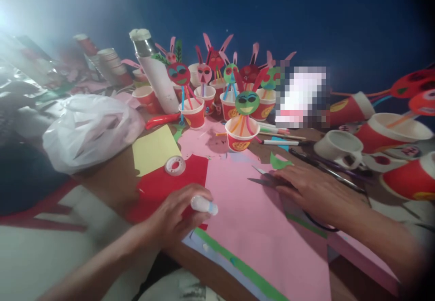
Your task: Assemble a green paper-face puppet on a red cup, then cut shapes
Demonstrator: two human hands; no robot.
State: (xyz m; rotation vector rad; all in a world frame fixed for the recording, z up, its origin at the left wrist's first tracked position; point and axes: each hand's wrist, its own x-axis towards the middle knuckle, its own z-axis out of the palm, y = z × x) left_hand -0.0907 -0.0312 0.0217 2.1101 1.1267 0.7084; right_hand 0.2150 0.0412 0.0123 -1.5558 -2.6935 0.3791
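Below a dark blue wall (238, 2), a brown bench (102, 188) bears a pink paper sheet (251, 215), over which the left hand (178, 208) pinches a translucent white bottle (204, 205) and the right hand (309, 188) grips grey metal scissors (265, 182), perhaps steadying the sheet.

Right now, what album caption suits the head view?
Left hand holding a whitish tube, right hand over scissors; paper-faced figures in cups beyond.

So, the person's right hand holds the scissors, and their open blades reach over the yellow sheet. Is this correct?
Not the yellow sheet: the head view shows the open blades reaching over the pink sheet. The right hand does hold the scissors.
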